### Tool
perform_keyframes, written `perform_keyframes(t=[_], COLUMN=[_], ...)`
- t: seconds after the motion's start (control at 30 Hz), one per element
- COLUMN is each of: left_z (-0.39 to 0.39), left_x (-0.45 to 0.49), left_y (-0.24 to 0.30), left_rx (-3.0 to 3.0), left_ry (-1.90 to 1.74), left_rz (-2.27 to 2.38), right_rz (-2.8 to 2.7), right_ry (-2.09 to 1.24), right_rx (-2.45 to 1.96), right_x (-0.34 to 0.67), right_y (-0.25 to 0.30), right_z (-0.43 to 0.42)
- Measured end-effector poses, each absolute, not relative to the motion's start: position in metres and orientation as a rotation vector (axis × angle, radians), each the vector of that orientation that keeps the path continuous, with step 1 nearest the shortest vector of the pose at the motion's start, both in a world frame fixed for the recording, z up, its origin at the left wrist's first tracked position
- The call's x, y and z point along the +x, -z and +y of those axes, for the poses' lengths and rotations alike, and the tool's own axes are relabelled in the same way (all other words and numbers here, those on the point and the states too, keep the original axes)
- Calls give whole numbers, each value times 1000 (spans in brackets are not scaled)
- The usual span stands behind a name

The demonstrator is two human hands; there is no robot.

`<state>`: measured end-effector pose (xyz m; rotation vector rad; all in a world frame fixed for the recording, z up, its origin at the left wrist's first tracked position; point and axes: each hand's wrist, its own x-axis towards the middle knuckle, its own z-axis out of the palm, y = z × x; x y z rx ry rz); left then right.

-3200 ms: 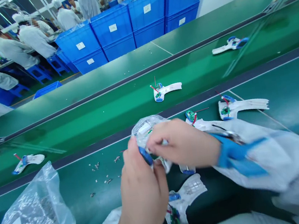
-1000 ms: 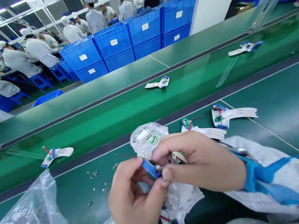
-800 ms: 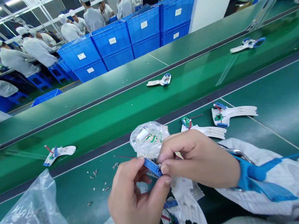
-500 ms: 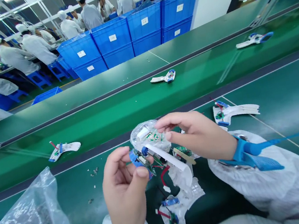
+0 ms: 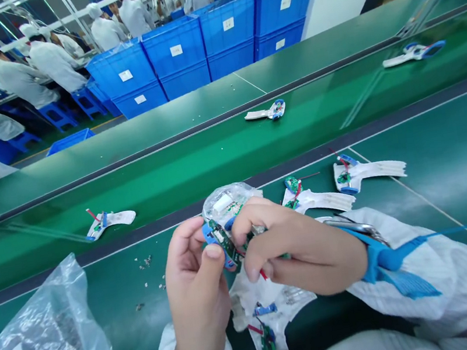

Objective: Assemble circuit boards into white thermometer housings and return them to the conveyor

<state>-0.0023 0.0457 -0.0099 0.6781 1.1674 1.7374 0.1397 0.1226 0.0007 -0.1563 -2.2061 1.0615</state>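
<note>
My left hand [image 5: 200, 286] is closed on the blue-edged end of a small assembly with a green circuit board [image 5: 225, 242], held between thumb and fingers. Against its right side my right hand [image 5: 292, 242] is curled, fingertips pinched together near the board; what they grip is mostly hidden. A bit of red wire [image 5: 263, 275] shows below these fingers. Behind the hands lies a clear plastic bag [image 5: 230, 196] with small parts inside. Under them, white handle-shaped shells [image 5: 295, 301] carry green boards, blue parts and red wires.
Right of my hands lie two more white shells, one nearer [image 5: 321, 201] and one farther [image 5: 381, 169]. Several similar shells ride on the green conveyor [image 5: 190, 179]. A large clear bag [image 5: 50, 334] and scattered tiny parts [image 5: 144, 263] lie left. Beyond stand blue bins [image 5: 178, 65] and workers in white.
My right hand has moved left and down from over the bag to the assembly, its fingers curling in. The white handle piece there is now hidden. Shells on the conveyor have shifted right.
</note>
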Motion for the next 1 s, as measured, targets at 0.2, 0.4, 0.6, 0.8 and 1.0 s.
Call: perform_keyframes(t=[0.2,0.4,0.6,0.8,1.0], left_z=[37,28,26,26,24], left_x=[1,4,1,2,0], left_y=[12,7,7,8,6], left_rx=[959,1154,1242,1242,1251], left_ry=[-1666,-1639,-1623,-1601,-1581], left_rz=[1181,1241,1302,1263,1305], right_rz=[-1816,-2090,-2273,-2307,-2313], right_ry=[-1704,-1365,-1092,-1062,-1040], right_rx=[-337,-472,-379,-386,-395], right_x=[142,146,145,146,146], right_y=[-9,-30,-32,-34,-34], right_z=[126,126,125,124,124])
